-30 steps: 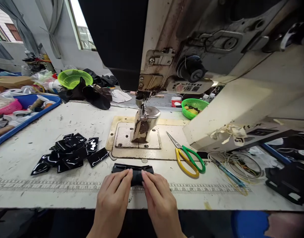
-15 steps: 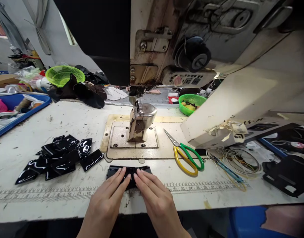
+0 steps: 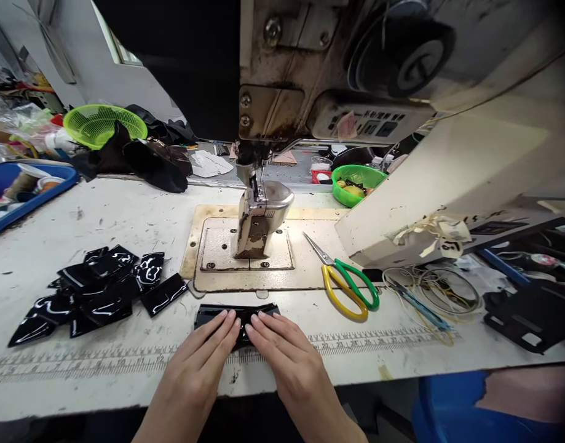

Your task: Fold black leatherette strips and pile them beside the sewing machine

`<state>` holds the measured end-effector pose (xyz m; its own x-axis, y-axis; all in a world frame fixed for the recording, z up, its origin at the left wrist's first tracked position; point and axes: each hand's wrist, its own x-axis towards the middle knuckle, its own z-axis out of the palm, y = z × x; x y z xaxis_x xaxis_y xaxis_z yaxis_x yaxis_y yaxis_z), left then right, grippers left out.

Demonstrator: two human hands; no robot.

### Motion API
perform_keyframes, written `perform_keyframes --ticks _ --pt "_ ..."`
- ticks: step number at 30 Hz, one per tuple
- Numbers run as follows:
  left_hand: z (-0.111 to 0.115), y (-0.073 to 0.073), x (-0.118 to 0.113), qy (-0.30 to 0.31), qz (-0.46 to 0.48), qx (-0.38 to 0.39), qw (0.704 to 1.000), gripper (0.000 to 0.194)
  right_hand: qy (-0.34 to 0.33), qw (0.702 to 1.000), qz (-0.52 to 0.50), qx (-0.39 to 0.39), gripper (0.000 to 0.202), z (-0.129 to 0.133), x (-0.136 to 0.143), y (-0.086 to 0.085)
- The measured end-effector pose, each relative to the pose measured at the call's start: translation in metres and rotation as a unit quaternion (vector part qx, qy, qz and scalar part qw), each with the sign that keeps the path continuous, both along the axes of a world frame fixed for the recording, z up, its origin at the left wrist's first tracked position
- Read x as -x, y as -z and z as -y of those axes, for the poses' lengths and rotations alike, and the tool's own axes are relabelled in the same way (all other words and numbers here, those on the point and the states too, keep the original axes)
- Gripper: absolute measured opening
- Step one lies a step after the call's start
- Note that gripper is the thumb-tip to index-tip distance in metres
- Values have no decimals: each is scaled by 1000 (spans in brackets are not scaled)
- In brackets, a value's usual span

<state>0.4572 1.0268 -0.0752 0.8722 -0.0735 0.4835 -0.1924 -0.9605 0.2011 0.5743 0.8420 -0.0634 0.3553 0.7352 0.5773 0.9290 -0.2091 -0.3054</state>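
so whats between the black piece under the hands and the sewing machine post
From the black piece to the post, the head view shows white tabletop, then the front of the base plate.

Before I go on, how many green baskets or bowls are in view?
2. A lime mesh basket at the back left, partly behind dark material; a green bowl at the back, left of the pale column. More could be hidden behind the machine.

One left hand (image 3: pixel 194 369); one right hand (image 3: pixel 294 363); one glossy black piece (image 3: pixel 209 314) beneath them; one heap of similar pieces (image 3: pixel 102 292), too overlapped to count; one sewing machine (image 3: pixel 257 224); one pair of scissors (image 3: pixel 329 261); one lime mesh basket (image 3: pixel 91 127); one smaller green basket (image 3: pixel 345 195); one measuring scale (image 3: pixel 356 346)
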Motion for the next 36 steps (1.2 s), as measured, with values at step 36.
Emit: perform_keyframes --ticks 36 --pt "6 -14 -2 -11 -8 10 1000 50 57 997 -53 18 46 -8 26 -3"
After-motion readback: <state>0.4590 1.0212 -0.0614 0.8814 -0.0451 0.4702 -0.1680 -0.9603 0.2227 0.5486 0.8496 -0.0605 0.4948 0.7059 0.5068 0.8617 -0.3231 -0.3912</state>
